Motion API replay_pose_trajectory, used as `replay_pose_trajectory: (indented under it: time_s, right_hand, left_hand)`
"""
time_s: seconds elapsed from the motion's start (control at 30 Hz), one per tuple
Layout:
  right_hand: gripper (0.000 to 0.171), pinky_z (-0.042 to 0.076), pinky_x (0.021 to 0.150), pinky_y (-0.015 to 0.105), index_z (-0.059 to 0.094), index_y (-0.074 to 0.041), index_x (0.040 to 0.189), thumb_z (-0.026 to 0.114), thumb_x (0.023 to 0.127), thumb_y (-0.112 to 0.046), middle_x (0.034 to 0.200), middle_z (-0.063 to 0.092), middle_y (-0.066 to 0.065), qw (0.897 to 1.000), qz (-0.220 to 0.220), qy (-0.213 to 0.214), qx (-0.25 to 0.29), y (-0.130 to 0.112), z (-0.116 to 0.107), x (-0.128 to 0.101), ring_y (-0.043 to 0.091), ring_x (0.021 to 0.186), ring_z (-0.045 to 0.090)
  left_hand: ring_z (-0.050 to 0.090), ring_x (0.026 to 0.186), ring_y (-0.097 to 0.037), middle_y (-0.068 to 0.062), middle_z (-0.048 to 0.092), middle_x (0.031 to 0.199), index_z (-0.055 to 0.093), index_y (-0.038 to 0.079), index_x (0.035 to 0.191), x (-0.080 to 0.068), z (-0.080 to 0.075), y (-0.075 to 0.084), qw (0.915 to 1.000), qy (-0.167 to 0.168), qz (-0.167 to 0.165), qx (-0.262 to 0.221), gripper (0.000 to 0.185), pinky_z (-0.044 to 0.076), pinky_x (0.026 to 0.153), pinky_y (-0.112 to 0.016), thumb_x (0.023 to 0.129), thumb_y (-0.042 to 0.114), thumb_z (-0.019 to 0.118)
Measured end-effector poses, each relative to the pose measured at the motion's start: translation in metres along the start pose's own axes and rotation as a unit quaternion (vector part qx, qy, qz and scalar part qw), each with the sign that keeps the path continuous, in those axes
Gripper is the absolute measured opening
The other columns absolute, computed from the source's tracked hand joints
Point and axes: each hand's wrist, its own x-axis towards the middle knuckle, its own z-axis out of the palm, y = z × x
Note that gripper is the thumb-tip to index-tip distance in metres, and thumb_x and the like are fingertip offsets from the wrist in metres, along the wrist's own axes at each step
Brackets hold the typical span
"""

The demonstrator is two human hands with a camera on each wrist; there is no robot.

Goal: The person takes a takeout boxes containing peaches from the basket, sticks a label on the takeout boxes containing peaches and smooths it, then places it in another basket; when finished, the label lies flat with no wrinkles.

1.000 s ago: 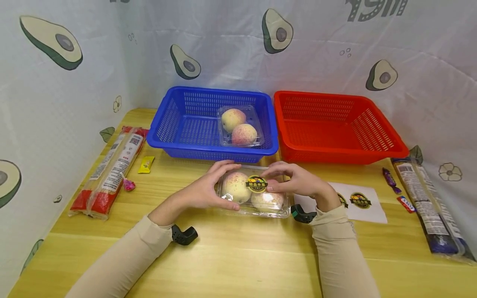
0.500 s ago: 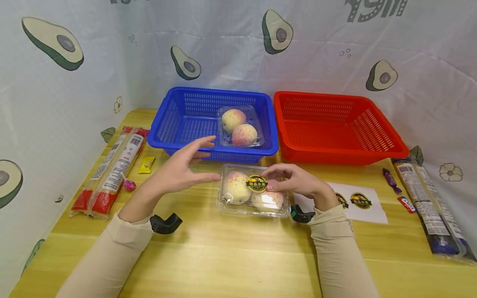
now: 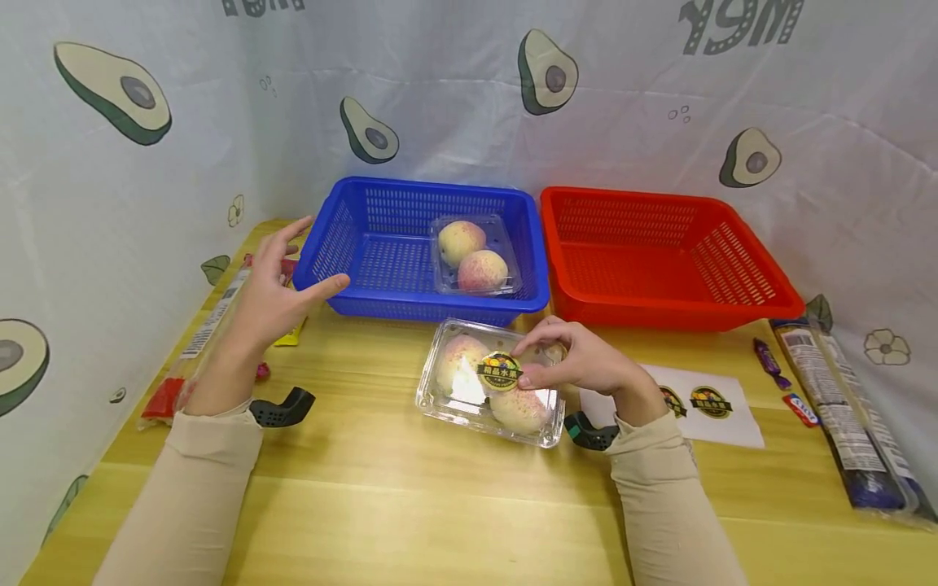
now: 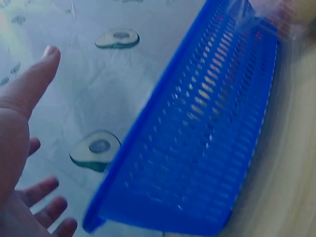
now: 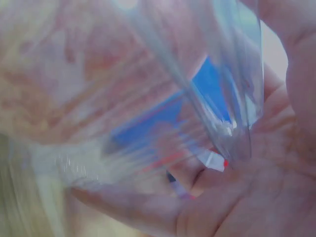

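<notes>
A clear plastic clamshell box (image 3: pixel 489 382) with two peaches and a round yellow-and-black sticker (image 3: pixel 500 371) on its lid lies on the wooden table. My right hand (image 3: pixel 564 358) grips its far right side, thumb by the sticker; the right wrist view shows the blurred box (image 5: pixel 148 89) against the palm. My left hand (image 3: pixel 282 285) hovers open above the table beside the left end of the blue basket (image 3: pixel 344 244), holding nothing. Its spread fingers (image 4: pixel 29 89) show next to the basket wall (image 4: pixel 207 133). A second peach box (image 3: pixel 475 254) sits inside the blue basket.
A red basket (image 3: pixel 740 277) stands to the right of the blue one. A sticker sheet (image 3: pixel 707 403) lies right of my right wrist. Long packets lie at the left edge (image 3: pixel 212 325) and right edge (image 3: pixel 843 415), with small sweets (image 3: pixel 765 356) near them.
My left hand let go of the peach box and swung up and left to beside the blue basket. The box turned slightly and now sits tilted under my right hand.
</notes>
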Motion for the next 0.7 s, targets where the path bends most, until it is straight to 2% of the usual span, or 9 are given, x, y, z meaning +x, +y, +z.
replay_pose_trajectory:
  time_s: [0.1,0.23,0.3,0.37,0.5,0.6,0.7]
  right_hand:
    - [0.033,0.047,0.087,0.045,0.078,-0.011,0.107,0.089,0.076,-0.012,0.106,0.059,0.012,1.0,0.002,0.015,-0.003,-0.007,0.004,0.001,0.032,0.106,0.049]
    - [0.034,0.047,0.082,0.038,0.079,-0.008,0.105,0.091,0.073,-0.01,0.099,0.059,0.014,1.0,0.011,0.019,0.013,-0.017,0.012,0.004,0.031,0.101,0.048]
    - [0.035,0.045,0.081,0.036,0.08,-0.008,0.105,0.092,0.072,-0.01,0.097,0.059,0.013,1.0,0.014,0.01,0.016,-0.023,0.016,0.006,0.031,0.099,0.048]
    - [0.035,0.043,0.081,0.035,0.081,-0.011,0.104,0.092,0.072,-0.012,0.096,0.059,0.013,1.0,0.014,0.001,0.01,-0.028,0.019,0.006,0.03,0.098,0.048]
    - [0.035,0.043,0.084,0.039,0.081,-0.013,0.105,0.092,0.072,-0.012,0.095,0.058,0.014,1.0,0.0,-0.016,0.008,-0.038,0.021,0.005,0.032,0.099,0.048]
    - [0.034,0.042,0.083,0.039,0.079,-0.008,0.108,0.089,0.075,-0.007,0.093,0.058,0.014,0.999,-0.016,-0.019,0.04,-0.043,0.015,0.001,0.032,0.099,0.047]
    - [0.035,0.045,0.079,0.034,0.077,-0.002,0.11,0.086,0.077,0.0,0.094,0.06,0.015,0.995,-0.053,0.0,0.085,-0.046,0.006,-0.006,0.03,0.097,0.049]
  left_hand:
    - [0.035,0.136,-0.039,-0.014,0.029,0.157,0.021,0.031,0.162,0.003,0.0,-0.01,0.9984,-0.004,-0.057,-0.001,0.096,0.035,0.105,-0.067,0.086,0.054,0.075]
    - [0.028,0.143,-0.044,-0.018,0.019,0.163,0.009,0.03,0.163,0.006,0.005,-0.021,0.9908,-0.049,-0.123,-0.027,0.104,0.031,0.109,-0.066,0.086,0.057,0.073]
    - [0.02,0.146,-0.046,-0.016,0.01,0.166,0.005,0.029,0.163,0.008,0.008,-0.024,0.987,-0.067,-0.143,-0.028,0.108,0.025,0.111,-0.067,0.086,0.059,0.073]
    - [0.016,0.147,-0.047,-0.015,0.004,0.167,0.003,0.029,0.163,0.008,0.01,-0.026,0.9857,-0.074,-0.15,-0.018,0.11,0.023,0.111,-0.068,0.084,0.061,0.073]
    - [0.018,0.147,-0.047,-0.017,0.006,0.166,0.003,0.025,0.164,0.009,0.011,-0.028,0.9871,-0.071,-0.143,-0.014,0.11,0.023,0.112,-0.066,0.086,0.056,0.074]
    - [0.02,0.146,-0.047,-0.018,0.007,0.166,0.003,0.024,0.164,0.01,0.011,-0.028,0.9872,-0.072,-0.14,-0.02,0.11,0.024,0.113,-0.065,0.086,0.054,0.075]
    - [0.021,0.146,-0.046,-0.019,0.006,0.166,0.002,0.023,0.164,0.01,0.012,-0.027,0.9869,-0.077,-0.139,-0.029,0.111,0.024,0.113,-0.064,0.086,0.054,0.076]
